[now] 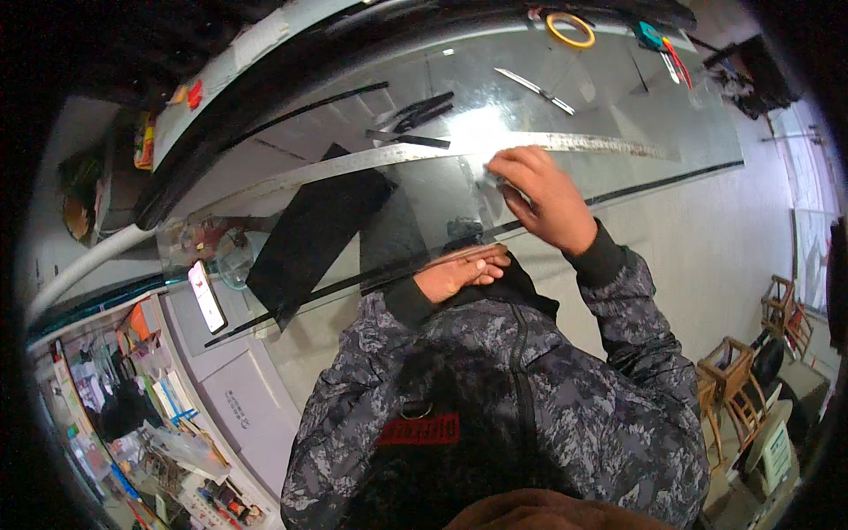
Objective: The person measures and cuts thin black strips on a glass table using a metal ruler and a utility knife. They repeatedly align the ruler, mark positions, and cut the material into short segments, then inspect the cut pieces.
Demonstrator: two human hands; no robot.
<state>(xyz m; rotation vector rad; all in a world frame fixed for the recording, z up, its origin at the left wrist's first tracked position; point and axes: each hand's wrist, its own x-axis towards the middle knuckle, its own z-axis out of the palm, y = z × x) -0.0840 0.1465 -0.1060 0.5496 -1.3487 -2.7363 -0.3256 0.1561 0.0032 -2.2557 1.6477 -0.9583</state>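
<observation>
My right hand (546, 199) is over a glass sheet (609, 97), just below a long metal ruler (609, 143), with its fingers curled; anything between them is too small to name. My left hand (455, 276) lies at the near edge of the glass, fingers bent around something I cannot make out. Dark rectangular pieces (318, 221) lie left of my hands. Dark strips (411, 140) lie on and near the ruler. A box cutter (534, 90) rests beyond it.
Yellow tape roll (571, 42) and teal-and-red tools (654, 44) sit at the back right. A phone (208, 296) lies at left, beside a cluttered shelf unit (159, 424). Wooden chairs (733, 380) stand low at right. A dark padded rail (238, 93) runs along the back.
</observation>
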